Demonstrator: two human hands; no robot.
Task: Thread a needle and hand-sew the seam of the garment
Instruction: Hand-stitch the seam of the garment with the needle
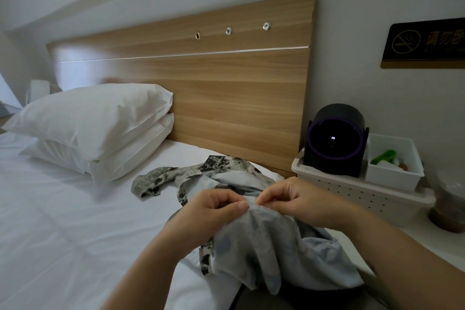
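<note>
The needle and thread are too fine to make out. Only a few pale stitch marks show on the fold of the garment point(264, 246) between the two hands. The left hand point(214, 211) has its grip clamped on that fold, thumb pressed over curled fingers. The right hand point(297, 201) has thumb and forefinger pinched together on the top edge of the same fold, and I cannot tell whether a needle sits between them. The garment's lower part drops out of sight under the forearms, and something dark below it is cut off by the frame edge.

The garment, pale blue inside with a grey-green print outside, lies bunched on the white bed point(63, 221) below the right end of the wooden headboard point(214, 95). Two white pillows point(95, 121) are stacked below the headboard's left half. Just right of its lower corner stands a perforated white basket point(352, 191) holding a round black device point(336, 143) with a purple ring and a small white box point(392, 171). The box's contents are unclear apart from something green. Further right a blurred cup point(448, 206) stands on a pale counter point(427, 239). On the wall right of the headboard, a dark no-smoking sign point(425, 43) is cut off.
</note>
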